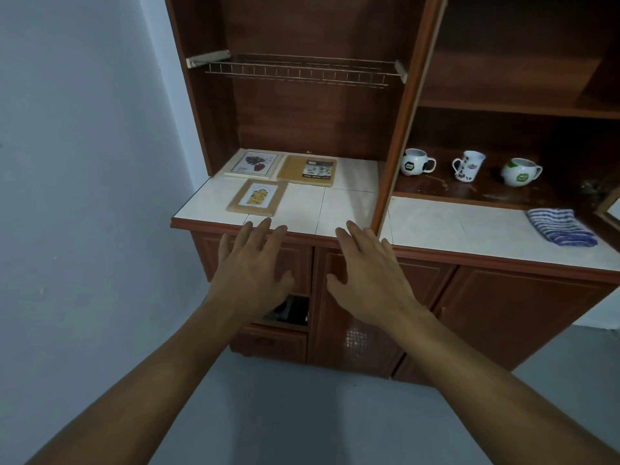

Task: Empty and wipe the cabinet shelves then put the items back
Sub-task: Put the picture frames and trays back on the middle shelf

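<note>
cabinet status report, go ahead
Left hand, right hand open, empty. Picture frames and mugs not yet removed. Striped cloth untouched. Nothing blocking.

A home: wooden cabinet holding mugs and picture frames.

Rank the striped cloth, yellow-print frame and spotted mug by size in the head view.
1. Striped cloth and yellow-print frame: about alike, not ranked.
2. Spotted mug: clearly smallest, though it stands farther back.
</note>
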Action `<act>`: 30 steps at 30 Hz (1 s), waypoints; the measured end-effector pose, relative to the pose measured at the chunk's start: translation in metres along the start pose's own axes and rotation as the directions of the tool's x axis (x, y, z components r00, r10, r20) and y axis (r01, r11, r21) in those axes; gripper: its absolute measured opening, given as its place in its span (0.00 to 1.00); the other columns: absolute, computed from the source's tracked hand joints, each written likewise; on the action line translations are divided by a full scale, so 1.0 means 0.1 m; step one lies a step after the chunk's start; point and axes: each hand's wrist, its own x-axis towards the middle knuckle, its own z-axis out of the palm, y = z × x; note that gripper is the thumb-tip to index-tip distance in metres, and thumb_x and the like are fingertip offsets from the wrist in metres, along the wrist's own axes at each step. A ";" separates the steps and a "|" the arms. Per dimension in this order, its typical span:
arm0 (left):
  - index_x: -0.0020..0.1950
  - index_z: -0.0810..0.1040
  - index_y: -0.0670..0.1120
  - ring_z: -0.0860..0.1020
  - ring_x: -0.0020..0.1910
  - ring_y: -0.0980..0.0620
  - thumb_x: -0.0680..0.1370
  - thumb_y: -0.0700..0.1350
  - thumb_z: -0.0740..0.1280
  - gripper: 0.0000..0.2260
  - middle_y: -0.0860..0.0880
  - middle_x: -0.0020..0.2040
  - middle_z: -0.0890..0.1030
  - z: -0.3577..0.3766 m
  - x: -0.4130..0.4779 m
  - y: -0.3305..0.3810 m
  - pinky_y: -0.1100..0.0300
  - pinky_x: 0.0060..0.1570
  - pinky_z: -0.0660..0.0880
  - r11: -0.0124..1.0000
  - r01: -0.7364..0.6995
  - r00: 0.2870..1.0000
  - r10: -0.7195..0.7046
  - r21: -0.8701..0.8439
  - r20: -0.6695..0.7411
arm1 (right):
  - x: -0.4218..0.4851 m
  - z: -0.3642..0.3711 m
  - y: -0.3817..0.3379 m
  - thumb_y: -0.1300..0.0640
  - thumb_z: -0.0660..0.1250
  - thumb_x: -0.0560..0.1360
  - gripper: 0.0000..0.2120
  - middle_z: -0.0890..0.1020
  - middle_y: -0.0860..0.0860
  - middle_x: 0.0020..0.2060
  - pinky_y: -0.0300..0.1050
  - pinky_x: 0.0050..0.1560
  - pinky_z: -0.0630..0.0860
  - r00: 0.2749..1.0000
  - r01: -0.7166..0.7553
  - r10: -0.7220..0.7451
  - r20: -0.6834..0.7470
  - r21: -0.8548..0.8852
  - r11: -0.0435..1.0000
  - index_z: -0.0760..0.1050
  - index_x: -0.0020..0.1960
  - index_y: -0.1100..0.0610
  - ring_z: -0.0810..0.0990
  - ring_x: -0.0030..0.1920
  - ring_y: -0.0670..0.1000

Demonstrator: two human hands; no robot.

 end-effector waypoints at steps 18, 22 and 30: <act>0.73 0.65 0.46 0.66 0.72 0.40 0.71 0.58 0.59 0.32 0.44 0.74 0.68 0.13 0.77 -0.91 0.37 0.67 0.67 0.995 -0.031 0.999 0.030 -0.093 -0.016 | 1.09 0.26 -0.30 0.46 0.62 0.78 0.36 0.50 0.54 0.79 0.56 0.78 0.50 0.997 -0.081 0.081 0.002 -0.028 0.996 0.49 0.79 0.55 0.48 0.79 0.57; 0.75 0.64 0.46 0.63 0.74 0.40 0.71 0.57 0.61 0.34 0.43 0.75 0.66 0.12 1.00 -1.22 0.37 0.70 0.63 0.990 -0.063 0.998 0.063 -0.122 -0.008 | 1.31 0.32 -0.47 0.46 0.63 0.77 0.37 0.52 0.55 0.79 0.57 0.77 0.53 0.990 -0.141 0.140 -0.027 -0.052 0.989 0.50 0.79 0.56 0.50 0.78 0.58; 0.75 0.64 0.46 0.64 0.73 0.41 0.71 0.59 0.61 0.35 0.43 0.75 0.66 0.19 1.37 -1.61 0.39 0.69 0.65 0.984 -0.113 0.992 0.118 -0.134 0.033 | 1.73 0.41 -0.66 0.46 0.64 0.77 0.37 0.52 0.55 0.79 0.56 0.77 0.52 0.970 -0.241 0.239 -0.047 -0.042 0.970 0.50 0.79 0.56 0.50 0.78 0.58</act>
